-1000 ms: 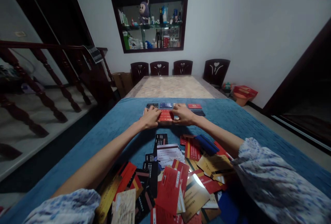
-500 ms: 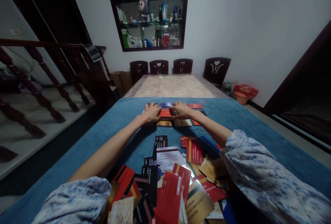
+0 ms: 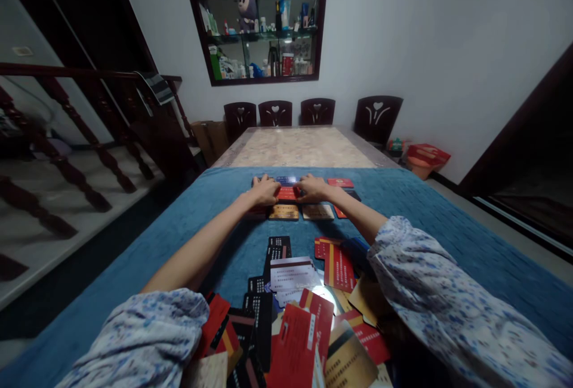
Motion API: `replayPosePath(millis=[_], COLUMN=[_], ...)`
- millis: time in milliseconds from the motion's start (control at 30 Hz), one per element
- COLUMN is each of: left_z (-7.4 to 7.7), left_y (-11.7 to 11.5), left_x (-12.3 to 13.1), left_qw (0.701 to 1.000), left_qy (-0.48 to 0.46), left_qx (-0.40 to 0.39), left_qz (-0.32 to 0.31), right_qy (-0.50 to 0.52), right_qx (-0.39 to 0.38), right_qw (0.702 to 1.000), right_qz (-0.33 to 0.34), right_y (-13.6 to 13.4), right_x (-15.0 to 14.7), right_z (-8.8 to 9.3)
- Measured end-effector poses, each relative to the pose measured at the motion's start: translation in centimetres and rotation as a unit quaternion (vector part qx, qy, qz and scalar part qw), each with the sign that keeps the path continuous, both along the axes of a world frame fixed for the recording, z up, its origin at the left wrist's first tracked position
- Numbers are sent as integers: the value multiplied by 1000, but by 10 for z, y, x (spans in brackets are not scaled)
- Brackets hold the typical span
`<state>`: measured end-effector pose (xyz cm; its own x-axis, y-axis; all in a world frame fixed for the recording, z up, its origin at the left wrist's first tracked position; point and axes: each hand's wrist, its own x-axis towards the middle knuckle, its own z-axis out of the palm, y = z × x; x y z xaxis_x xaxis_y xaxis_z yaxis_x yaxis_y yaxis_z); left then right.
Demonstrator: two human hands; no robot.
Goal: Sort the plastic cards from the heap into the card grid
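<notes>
Across the cloth, a red card (image 3: 287, 194) lies between my two hands. My left hand (image 3: 265, 190) has its fingers closed at the card's left end. At the right end my right hand (image 3: 312, 189) pinches in the same way, fingers bent. Other cards are laid out in rows around them: a blue card (image 3: 286, 180) just behind, a gold card (image 3: 283, 212) and a beige card (image 3: 318, 212) in front, and another red card (image 3: 341, 182) to the right. My hands partly hide the cards under them.
Nearer to me, a loose heap of cards includes a white card (image 3: 293, 273), black cards (image 3: 258, 322) and red cards (image 3: 290, 346). A blue cloth (image 3: 179, 245) covers this part of the table (image 3: 295, 146). Chairs (image 3: 317, 111) stand at its far end.
The red card has settled lower between my hands, and more of the gold and beige cards shows in front. My forearms have shifted slightly inward, and the camera view has tilted a little.
</notes>
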<state>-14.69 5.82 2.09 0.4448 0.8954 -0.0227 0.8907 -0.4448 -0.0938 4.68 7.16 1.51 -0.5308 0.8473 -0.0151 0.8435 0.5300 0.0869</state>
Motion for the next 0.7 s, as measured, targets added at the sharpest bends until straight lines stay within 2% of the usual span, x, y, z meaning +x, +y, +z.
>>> replayPosePath(millis=[300, 700], left_z=[-8, -17], left_y=[11, 27], left_x=[-2, -5], left_qw=[999, 999], left_qy=[-6, 16], left_qx=[-34, -44], left_qz=[9, 10], right_qy=[-24, -46], right_qx=[-16, -48], right_qw=[1000, 998], right_qz=[6, -13], right_y=[8, 6], right_x=[-5, -13], right_z=[-2, 6])
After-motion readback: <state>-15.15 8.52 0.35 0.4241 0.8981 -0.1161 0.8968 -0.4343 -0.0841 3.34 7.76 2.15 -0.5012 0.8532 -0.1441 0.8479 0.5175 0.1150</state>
